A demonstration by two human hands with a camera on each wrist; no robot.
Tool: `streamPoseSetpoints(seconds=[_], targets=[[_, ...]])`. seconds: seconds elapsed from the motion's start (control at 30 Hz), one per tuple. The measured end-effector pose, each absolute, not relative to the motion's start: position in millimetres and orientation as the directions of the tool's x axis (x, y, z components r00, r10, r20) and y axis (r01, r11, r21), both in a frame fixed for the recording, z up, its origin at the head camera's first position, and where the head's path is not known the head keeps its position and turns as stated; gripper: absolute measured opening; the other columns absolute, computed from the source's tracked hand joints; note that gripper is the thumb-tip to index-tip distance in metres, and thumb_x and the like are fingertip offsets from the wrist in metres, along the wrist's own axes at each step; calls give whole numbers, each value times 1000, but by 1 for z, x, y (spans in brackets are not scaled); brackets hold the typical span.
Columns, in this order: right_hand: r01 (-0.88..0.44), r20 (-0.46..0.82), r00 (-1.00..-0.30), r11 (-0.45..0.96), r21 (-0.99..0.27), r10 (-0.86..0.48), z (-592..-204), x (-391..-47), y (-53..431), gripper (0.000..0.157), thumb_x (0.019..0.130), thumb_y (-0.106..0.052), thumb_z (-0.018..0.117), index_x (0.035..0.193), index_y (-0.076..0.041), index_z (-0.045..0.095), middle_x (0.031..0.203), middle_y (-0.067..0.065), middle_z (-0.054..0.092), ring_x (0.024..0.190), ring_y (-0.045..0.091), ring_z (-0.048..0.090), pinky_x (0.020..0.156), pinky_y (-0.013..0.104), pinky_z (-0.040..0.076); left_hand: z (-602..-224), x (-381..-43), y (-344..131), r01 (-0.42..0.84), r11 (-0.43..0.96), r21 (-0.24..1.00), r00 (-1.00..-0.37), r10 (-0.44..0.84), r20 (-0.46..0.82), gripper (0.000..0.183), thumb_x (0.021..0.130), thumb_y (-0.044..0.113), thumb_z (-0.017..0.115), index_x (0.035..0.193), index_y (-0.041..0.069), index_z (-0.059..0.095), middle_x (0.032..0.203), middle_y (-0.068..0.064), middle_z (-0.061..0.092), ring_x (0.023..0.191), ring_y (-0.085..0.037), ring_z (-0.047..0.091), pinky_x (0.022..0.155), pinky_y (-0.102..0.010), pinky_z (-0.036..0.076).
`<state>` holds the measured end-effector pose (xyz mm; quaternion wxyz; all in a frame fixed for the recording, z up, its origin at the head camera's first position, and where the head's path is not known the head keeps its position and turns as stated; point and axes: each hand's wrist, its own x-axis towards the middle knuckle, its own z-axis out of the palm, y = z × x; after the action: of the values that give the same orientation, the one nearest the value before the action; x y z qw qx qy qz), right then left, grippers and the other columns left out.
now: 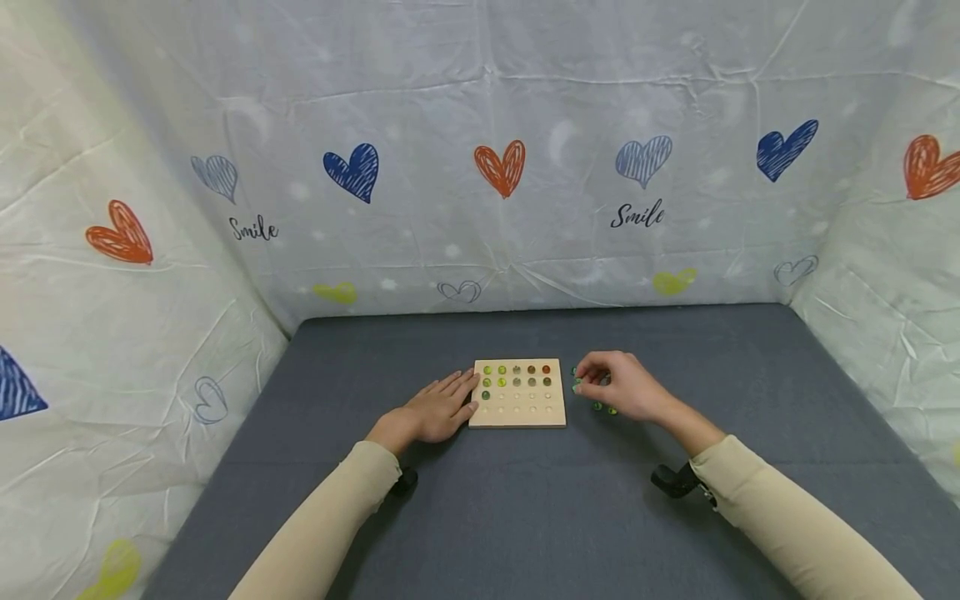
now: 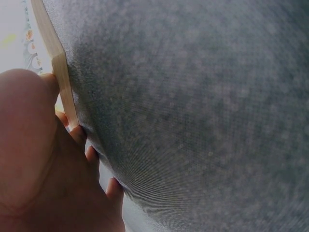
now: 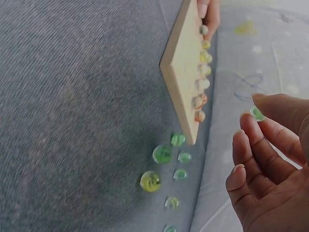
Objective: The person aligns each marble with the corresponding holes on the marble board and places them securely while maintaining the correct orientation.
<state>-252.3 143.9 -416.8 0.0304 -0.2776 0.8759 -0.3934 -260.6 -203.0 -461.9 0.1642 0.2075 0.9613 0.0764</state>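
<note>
A pale wooden board [image 1: 517, 423] with rows of round hollows lies on the table. Glass marbles [image 1: 502, 382] fill its two far rows, and a single dark green marble [image 1: 486, 396] sits at the left end of the third row. My left hand [image 1: 437, 410] rests on the board's left edge, fingers straight. To the right of the board, my right hand [image 1: 624, 385] is raised over the table. It pinches a green marble [image 3: 258, 114] between thumb and index finger, the other fingers loosely bent.
Several loose marbles, among them a green one [image 3: 162, 154] and a yellow one [image 3: 150, 181], lie on the grey tablecloth [image 1: 517, 517] right of the board, partly under my right hand. A white curtain [image 1: 420, 242] with printed hearts surrounds the table's back and sides.
</note>
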Motion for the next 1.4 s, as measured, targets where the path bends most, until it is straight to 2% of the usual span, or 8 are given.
streamPoseSetpoints(seconds=[0.27, 0.5, 0.7, 0.87, 1.0, 1.23, 1.4], targets=[[-480, 176, -831, 518, -708, -528, -414, -253, 133, 16, 96, -11, 73, 109, -2, 71, 94, 3, 68, 83, 16, 62, 69, 33, 54, -460, -259, -202, 374, 903, 212, -862, 423, -280, 64, 112, 48, 27, 167, 18, 12, 173, -2, 7, 159, -25, 7, 126, -52, 11], [-493, 193, -820, 494, -716, -539, -414, -253, 124, 14, 96, -13, 74, 107, -5, 72, 93, 1, 68, 82, 15, 61, 72, 34, 53, -448, -253, -198, 374, 904, 208, -857, 422, -294, 63, 113, 43, 29, 166, 13, 14, 173, -6, 9, 159, -28, 8, 126, -52, 11], [-489, 183, -817, 488, -724, -547, -415, -254, 116, 15, 96, -13, 73, 108, -4, 72, 93, 0, 67, 82, 14, 62, 73, 34, 54, -454, -255, -200, 374, 906, 197, -859, 419, -295, 63, 113, 46, 26, 167, 17, 11, 173, -2, 6, 159, -24, 5, 127, -50, 10], [-496, 184, -809, 478, -725, -559, -416, -255, 110, 18, 96, -13, 73, 109, -1, 71, 95, 1, 68, 84, 14, 62, 74, 34, 54, -454, -256, -200, 373, 905, 205, -858, 420, -296, 63, 113, 46, 27, 167, 17, 11, 173, -3, 6, 159, -25, 5, 127, -51, 9], [-502, 195, -805, 468, -728, -560, -417, -255, 105, 15, 96, -13, 74, 107, -3, 72, 94, 1, 68, 82, 13, 62, 73, 33, 53, -453, -254, -200, 373, 906, 200, -859, 419, -295, 64, 113, 46, 26, 167, 16, 11, 173, -3, 6, 159, -25, 5, 127, -51, 9], [-515, 210, -792, 442, -735, -573, -420, -256, 93, 13, 95, -11, 75, 105, -3, 72, 93, 1, 69, 81, 12, 62, 73, 31, 54, -447, -250, -199, 384, 893, 235, -855, 440, -274, 62, 113, 39, 31, 166, 10, 16, 172, -10, 11, 158, -31, 10, 126, -55, 12], [-527, 215, -782, 436, -730, -585, -423, -256, 86, 13, 95, -10, 74, 105, -3, 73, 94, 1, 70, 82, 12, 63, 71, 30, 53, -446, -250, -199, 379, 896, 234, -855, 435, -282, 62, 113, 40, 30, 166, 11, 15, 172, -9, 11, 158, -30, 9, 126, -54, 12]])
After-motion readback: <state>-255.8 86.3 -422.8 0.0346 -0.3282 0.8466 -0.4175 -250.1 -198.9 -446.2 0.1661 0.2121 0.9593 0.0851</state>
